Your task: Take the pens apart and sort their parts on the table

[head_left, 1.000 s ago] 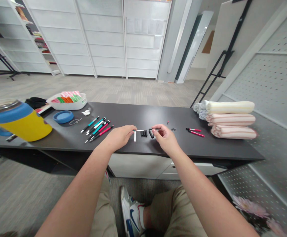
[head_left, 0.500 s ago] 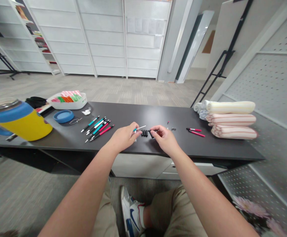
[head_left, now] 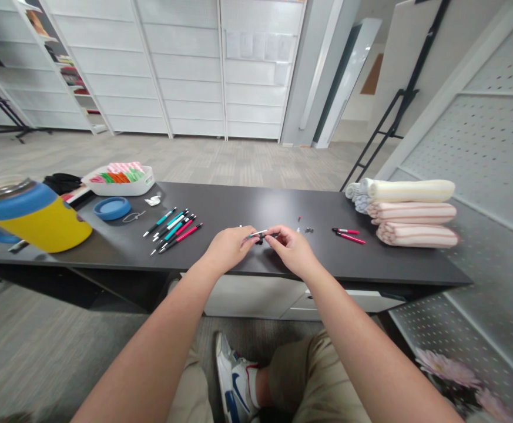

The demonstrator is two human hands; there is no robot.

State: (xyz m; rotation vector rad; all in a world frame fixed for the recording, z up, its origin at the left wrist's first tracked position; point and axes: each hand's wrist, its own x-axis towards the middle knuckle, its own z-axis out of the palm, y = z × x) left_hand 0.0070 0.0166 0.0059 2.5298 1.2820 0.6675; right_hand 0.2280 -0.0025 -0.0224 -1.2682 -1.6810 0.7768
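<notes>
My left hand is closed, its fingertips pinching a thin white pen refill with a teal end. Close beside it, my right hand pinches a small black pen part, which the fingers mostly cover. The refill's tip reaches the right fingertips; whether the two pieces touch I cannot tell. Below the fingertips, small black pieces on the desk show only in part. Tiny metal bits and a small red piece lie just beyond my right hand.
Several teal, red and white pens lie at left on the dark desk. Further left are a yellow-blue mug, a blue lid and a white basket. Red pen barrels and rolled towels are at right.
My left hand has moved right with the refill, bringing it up to the right fingertips. The black pieces on the desk are now mostly covered by my hands.
</notes>
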